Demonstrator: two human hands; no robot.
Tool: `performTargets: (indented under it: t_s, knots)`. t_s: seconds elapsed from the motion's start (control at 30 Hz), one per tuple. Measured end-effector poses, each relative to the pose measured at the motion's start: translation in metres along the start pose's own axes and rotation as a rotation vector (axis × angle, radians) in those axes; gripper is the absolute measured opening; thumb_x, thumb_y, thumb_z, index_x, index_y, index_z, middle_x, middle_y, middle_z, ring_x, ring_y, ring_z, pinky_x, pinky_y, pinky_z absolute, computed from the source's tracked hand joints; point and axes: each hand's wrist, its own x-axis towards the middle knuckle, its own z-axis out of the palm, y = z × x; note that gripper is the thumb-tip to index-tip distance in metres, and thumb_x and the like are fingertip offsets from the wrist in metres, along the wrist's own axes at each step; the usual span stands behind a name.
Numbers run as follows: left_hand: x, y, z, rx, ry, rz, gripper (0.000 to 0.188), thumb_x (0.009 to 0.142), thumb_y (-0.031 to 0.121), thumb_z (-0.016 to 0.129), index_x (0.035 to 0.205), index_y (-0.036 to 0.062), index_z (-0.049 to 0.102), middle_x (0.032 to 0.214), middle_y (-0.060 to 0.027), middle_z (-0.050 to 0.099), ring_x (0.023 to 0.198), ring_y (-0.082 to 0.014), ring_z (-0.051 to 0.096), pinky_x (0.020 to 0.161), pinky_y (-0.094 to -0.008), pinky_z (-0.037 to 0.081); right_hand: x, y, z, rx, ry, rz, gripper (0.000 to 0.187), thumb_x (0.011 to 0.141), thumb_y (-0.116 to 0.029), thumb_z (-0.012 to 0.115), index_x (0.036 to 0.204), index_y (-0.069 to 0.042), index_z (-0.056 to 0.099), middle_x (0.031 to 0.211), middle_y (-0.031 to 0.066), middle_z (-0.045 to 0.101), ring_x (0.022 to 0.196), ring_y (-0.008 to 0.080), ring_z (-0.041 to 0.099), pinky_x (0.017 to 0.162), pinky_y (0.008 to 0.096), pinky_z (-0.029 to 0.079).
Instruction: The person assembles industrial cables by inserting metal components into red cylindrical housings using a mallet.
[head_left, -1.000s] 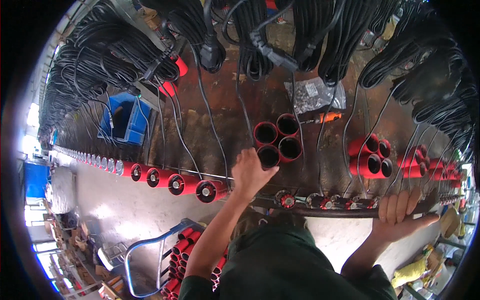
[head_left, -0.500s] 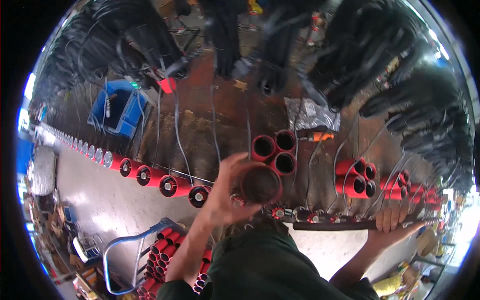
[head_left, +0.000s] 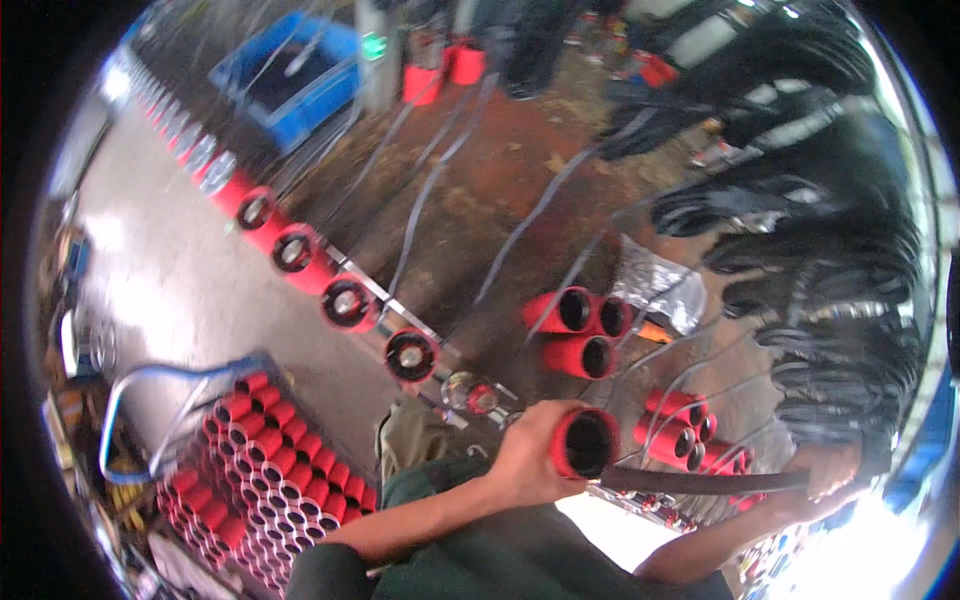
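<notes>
A red cylinder (head_left: 584, 446) with a dark hollow inside is gripped in my left hand (head_left: 533, 450), its round mouth facing up toward me. Off to the right, my right hand (head_left: 828, 470) is closed around the far end of a long dark bar (head_left: 710, 483). The bar's other end reaches close to the cylinder; I cannot tell whether they touch. Just beyond my left hand lies a round metal part with red pieces (head_left: 474, 395) on the bench edge. Several like parts (head_left: 660, 512) line the edge below the bar, partly hidden by it.
Red cylinders with fitted cores (head_left: 410, 356) run along the bench edge at left. Three hollow red cylinders (head_left: 580, 355) stand on the brown bench. Beyond are a blue bin (head_left: 345, 92), a silver bag (head_left: 655, 285) and black cable bundles (head_left: 800, 190). A cart (head_left: 130, 380) holds stacked cylinders.
My view has swung round, so the bench now runs diagonally. The cylinder in my left hand has come lower and nearer the bar's end. My right hand still holds the bar.
</notes>
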Motion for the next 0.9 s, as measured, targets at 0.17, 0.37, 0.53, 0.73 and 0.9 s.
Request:
performTargets:
  t_s: [0.17,0.37,0.53,0.73,0.9]
  knots:
    - [-0.004,0.006,-0.003,0.145,-0.122,0.068,0.078,0.055,0.022,0.083,0.127,0.0041,0.057,0.114,-0.0194,0.063,0.107,-0.0401,0.061,0.093,-0.0475,0.050,0.012,0.003,-0.006,-0.355,-0.049,-0.056,0.045,0.097,-0.047,0.063,0.083,-0.012,0.039,0.062,-0.0037,0.037,0.043,0.0056,0.035,0.043,0.0215,0.029]
    - [-0.008,0.016,-0.023,0.240,0.034,0.201,0.071,0.060,0.025,0.087,0.123,0.0054,0.060,0.116,-0.0132,0.063,0.111,-0.0343,0.061,0.093,-0.0454,0.044,0.023,0.071,0.021,-0.451,0.091,-0.148,0.064,0.098,-0.061,0.054,0.107,0.003,0.053,0.060,-0.0037,0.038,0.041,0.0057,0.033,0.038,0.0209,0.026]
    - [0.006,0.011,-0.037,0.265,0.123,0.222,0.068,0.063,0.018,0.093,0.120,0.0030,0.061,0.123,-0.0160,0.063,0.121,-0.0352,0.059,0.110,-0.0489,0.043,0.027,0.147,0.036,-0.035,-0.320,0.387,0.047,0.090,-0.047,0.075,0.078,-0.011,0.047,0.055,0.0004,0.047,0.044,0.0116,0.041,0.040,0.0262,0.028]
    - [0.002,0.021,-0.040,-0.019,0.102,-0.101,0.081,0.068,0.018,0.093,0.135,0.0006,0.051,0.126,-0.0140,0.062,0.119,-0.0265,0.061,0.106,-0.0414,0.045,0.013,0.203,0.024,-0.301,-0.495,0.569,0.059,0.083,-0.059,0.076,0.073,-0.007,0.050,0.062,0.0035,0.055,0.053,0.0196,0.055,0.050,0.0325,0.041]
    - [-0.008,0.001,-0.026,-0.255,0.150,-0.281,0.080,0.075,0.018,0.088,0.141,0.0007,0.046,0.130,-0.0124,0.061,0.120,-0.0207,0.060,0.103,-0.0351,0.046,0.004,0.225,0.003,-0.396,-0.591,0.576,0.073,0.071,-0.073,0.078,0.075,-0.006,0.049,0.068,0.0061,0.065,0.065,0.0220,0.069,0.057,0.0320,0.053]
